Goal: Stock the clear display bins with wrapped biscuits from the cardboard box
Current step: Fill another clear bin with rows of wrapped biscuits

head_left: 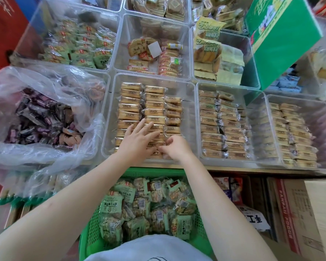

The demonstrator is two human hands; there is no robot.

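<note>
My left hand [137, 141] lies flat, fingers straight, on tan wrapped biscuits [130, 108] rowed in the clear bin [188, 117]. My right hand [174, 147] pinches one packet in the near row.

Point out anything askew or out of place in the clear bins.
The clear bin behind the one being stocked looks untidy: a loose white card lies on jumbled wrapped biscuits, unlike the neat rows elsewhere.

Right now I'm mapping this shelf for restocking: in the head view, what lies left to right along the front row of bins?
Plastic bag of dark-wrapped sweets → bin with both hands in it, left hand, right hand → full biscuit bin → second biscuit bin.
</note>
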